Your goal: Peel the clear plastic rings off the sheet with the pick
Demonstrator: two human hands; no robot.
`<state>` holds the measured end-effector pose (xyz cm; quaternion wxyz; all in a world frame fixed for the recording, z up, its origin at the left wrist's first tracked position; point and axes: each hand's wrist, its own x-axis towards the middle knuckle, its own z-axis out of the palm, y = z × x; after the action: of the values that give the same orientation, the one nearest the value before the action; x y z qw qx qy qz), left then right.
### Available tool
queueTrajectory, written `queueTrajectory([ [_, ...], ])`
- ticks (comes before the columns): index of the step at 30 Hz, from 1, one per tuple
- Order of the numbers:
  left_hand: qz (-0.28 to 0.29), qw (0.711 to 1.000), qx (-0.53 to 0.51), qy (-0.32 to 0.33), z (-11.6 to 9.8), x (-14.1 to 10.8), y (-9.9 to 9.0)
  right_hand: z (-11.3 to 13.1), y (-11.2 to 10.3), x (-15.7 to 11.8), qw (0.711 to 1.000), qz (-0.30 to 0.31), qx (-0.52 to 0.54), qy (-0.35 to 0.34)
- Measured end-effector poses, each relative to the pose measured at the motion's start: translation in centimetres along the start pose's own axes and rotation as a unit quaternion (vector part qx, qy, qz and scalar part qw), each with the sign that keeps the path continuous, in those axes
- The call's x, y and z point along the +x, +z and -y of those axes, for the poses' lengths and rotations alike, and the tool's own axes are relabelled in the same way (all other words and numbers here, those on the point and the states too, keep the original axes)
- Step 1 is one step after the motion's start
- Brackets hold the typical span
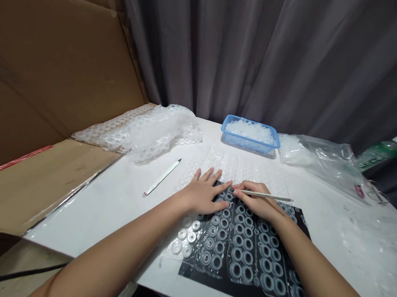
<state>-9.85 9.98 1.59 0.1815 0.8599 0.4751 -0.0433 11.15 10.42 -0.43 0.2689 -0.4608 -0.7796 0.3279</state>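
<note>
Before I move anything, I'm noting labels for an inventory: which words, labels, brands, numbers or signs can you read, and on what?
Nothing can be read with certainty.
Green bottle: large lettering, tilted and blurred; I can't quote it reliably.
Small red patch by the clear bag: any print is too small to read.
White pencil on the table: no readable marking.
Slim tool in the right hand: no readable marking.
</note>
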Motion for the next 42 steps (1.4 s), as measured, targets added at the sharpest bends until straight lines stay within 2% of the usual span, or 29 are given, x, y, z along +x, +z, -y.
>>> queueTrajectory([
  [4,0.012,1.000,0.016,-0.006,-0.2,0.1,-0.1,0.2,0.6,0.0,0.987,-0.013,-0.105,-0.124],
  [6,0.025,0.999,0.026,-0.015,-0.4,0.1,-0.2,0.0,0.5,0.0,0.978,-0.055,-0.137,-0.149],
  [9,0.045,0.998,0.035,-0.025,-0.6,0.1,-0.3,-0.7,-0.4,0.3,0.970,-0.174,-0.143,-0.093],
  [11,0.043,0.998,0.033,-0.024,-0.6,0.0,-0.4,-1.1,-1.0,0.5,0.965,-0.219,-0.137,-0.054],
  [13,0.030,0.999,0.027,-0.018,-0.6,-0.1,-0.3,-1.4,-1.2,0.7,0.973,-0.197,-0.116,-0.045],
  [18,-0.008,0.999,0.027,-0.017,-0.4,-0.3,-0.1,-0.8,-0.2,0.7,0.999,-0.048,-0.014,-0.005],
  [22,-0.020,1.000,0.019,-0.015,-0.3,-0.3,0.0,-0.2,0.0,0.6,1.000,-0.013,-0.002,0.011],
  [29,-0.019,1.000,0.015,-0.012,-0.2,-0.3,-0.1,-0.1,-0.2,0.8,1.000,-0.014,0.003,0.005],
  [34,-0.014,1.000,0.006,-0.016,-0.3,-0.3,0.0,-0.4,0.3,1.0,0.994,-0.015,-0.088,-0.070],
  [38,-0.034,0.999,-0.001,-0.021,-0.4,-0.2,0.2,-0.8,0.9,1.1,0.976,-0.087,-0.159,-0.121],
  [40,-0.040,0.999,0.002,-0.022,-0.4,-0.3,0.3,-1.3,0.8,1.2,0.967,-0.141,-0.177,-0.113],
  [42,-0.044,0.999,0.005,-0.021,-0.1,-0.3,0.3,-1.8,0.0,1.4,0.961,-0.192,-0.186,-0.077],
])
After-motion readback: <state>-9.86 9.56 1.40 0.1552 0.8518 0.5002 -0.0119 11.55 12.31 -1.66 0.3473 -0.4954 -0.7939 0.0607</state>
